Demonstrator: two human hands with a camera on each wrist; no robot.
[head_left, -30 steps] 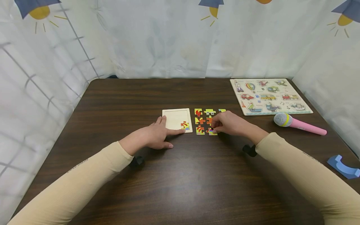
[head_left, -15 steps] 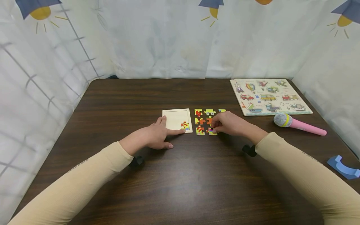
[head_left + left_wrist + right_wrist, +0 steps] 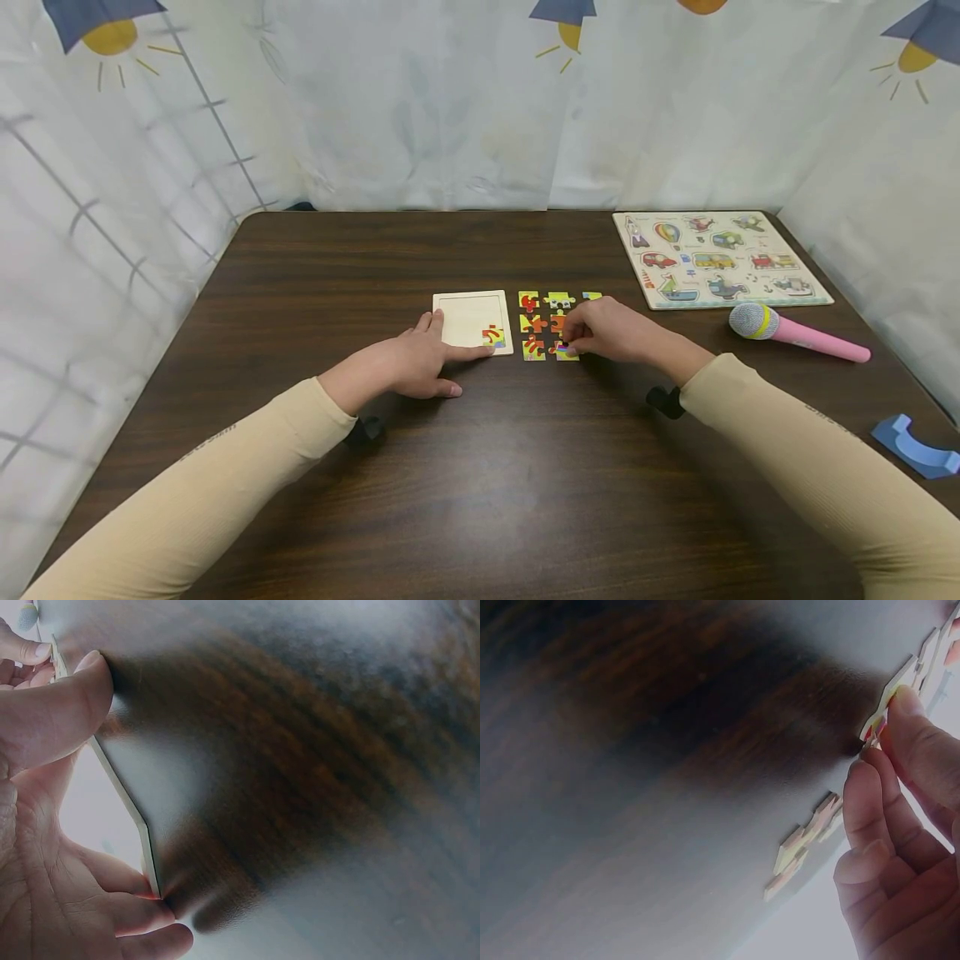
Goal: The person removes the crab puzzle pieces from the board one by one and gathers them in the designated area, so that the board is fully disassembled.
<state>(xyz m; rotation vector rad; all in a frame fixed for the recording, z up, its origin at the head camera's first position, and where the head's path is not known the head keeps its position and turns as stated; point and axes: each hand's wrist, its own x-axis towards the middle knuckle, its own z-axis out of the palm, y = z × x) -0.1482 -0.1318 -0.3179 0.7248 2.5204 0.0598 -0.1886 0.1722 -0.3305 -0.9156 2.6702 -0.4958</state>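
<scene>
A square light-wood puzzle tray [image 3: 467,312] lies mid-table, with one red and yellow jigsaw piece [image 3: 493,336] in its near right corner. My left hand [image 3: 408,364] rests on the tray's left and near edges, fingers spread; the left wrist view shows the tray's edge [image 3: 120,784] between thumb and fingers. Just right of the tray are several loose jigsaw pieces [image 3: 533,323] in rows. With thumb and fingertips my right hand [image 3: 607,327] pinches a jigsaw piece [image 3: 567,353] at the near end of the second column. That hand partly hides the pieces in the right column.
At the back right lies a wooden vehicle puzzle board [image 3: 712,258]. A pink toy microphone [image 3: 802,333] sits in front of it, and a blue curved block [image 3: 915,447] near the right edge. Patterned white curtains [image 3: 450,108] hang behind and beside the brown table [image 3: 480,483].
</scene>
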